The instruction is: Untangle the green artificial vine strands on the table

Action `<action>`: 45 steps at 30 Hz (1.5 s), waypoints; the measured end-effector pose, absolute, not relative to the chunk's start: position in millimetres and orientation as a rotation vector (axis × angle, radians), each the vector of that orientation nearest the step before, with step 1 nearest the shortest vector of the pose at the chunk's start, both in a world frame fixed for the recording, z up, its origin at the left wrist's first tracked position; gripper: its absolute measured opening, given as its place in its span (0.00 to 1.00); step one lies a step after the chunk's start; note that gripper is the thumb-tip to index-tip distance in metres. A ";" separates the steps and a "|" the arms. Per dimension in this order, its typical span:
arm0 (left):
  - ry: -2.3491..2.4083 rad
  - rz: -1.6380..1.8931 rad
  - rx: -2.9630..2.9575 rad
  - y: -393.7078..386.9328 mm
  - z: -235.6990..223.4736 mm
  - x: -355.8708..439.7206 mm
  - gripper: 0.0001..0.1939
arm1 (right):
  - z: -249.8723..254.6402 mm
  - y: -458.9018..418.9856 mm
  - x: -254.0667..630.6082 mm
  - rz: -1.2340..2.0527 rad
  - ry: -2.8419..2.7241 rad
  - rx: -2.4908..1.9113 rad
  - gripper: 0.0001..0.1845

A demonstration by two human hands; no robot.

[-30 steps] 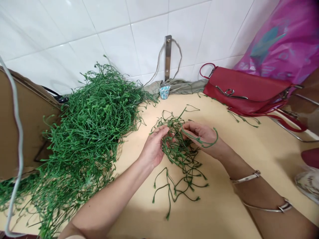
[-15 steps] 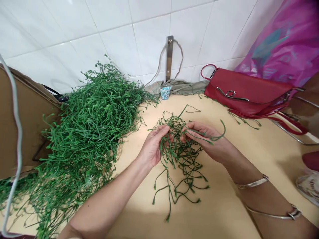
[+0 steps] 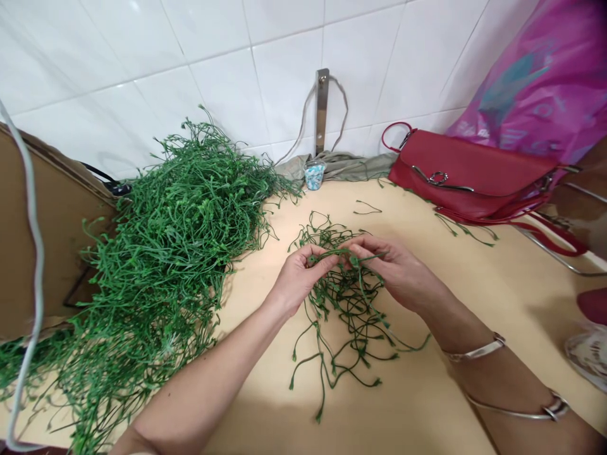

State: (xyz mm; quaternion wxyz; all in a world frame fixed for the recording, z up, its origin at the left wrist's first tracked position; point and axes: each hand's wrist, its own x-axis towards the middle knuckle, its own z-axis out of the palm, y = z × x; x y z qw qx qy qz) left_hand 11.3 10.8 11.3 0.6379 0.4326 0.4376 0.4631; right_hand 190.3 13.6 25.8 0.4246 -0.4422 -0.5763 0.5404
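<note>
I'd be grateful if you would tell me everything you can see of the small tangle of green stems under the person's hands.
The small tangle of green stems is a loose, springy-looking mass of thin, dark green strands, possibly plastic, ending in tiny bud-like tips. It lies on a pale cream tabletop, apart from a much larger heap of similar stems. One stem is pinched between the left hand and right hand, and a long strand trails rightward.

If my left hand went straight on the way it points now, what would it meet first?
Your right hand, probably: the fingertips of the left hand point toward it, with a thin green stem running between them, though depth is hard to judge.
</note>
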 end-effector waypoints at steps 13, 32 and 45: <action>0.987 0.950 0.936 8.6 17.8 17.8 0.20 | 6.1 17.6 183.8 1.255 -1.239 -1.229 0.15; 0.988 1.009 0.819 -7.9 33.4 27.5 0.19 | 23.9 15.8 188.6 1.313 -1.273 -1.151 0.18; 1.069 0.823 1.105 6.0 12.2 16.2 0.18 | 16.7 9.0 184.6 0.929 -1.718 -1.231 0.04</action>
